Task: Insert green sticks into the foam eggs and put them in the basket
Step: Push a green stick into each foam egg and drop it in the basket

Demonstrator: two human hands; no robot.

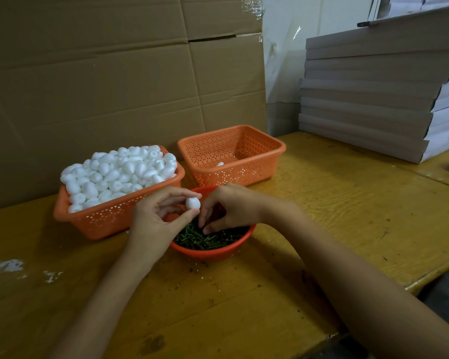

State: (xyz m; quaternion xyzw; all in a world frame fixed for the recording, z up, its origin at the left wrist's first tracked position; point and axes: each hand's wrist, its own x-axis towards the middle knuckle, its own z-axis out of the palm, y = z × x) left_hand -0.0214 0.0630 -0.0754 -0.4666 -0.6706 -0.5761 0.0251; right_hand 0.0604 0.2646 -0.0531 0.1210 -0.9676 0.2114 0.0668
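On the yellow wooden surface (322, 203) I see an orange perforated basket (109, 216) heaped with white foam eggs (119, 172), and a second orange basket (231, 174) holding one egg (220, 164). Nearer me sits a round red bowl (213, 251) of green sticks (208, 239). My left hand (151, 221) pinches a single foam egg (193, 203) over the bowl. My right hand (233, 206) curls its fingers (204, 215) down into the sticks; I can't tell if it grips any.
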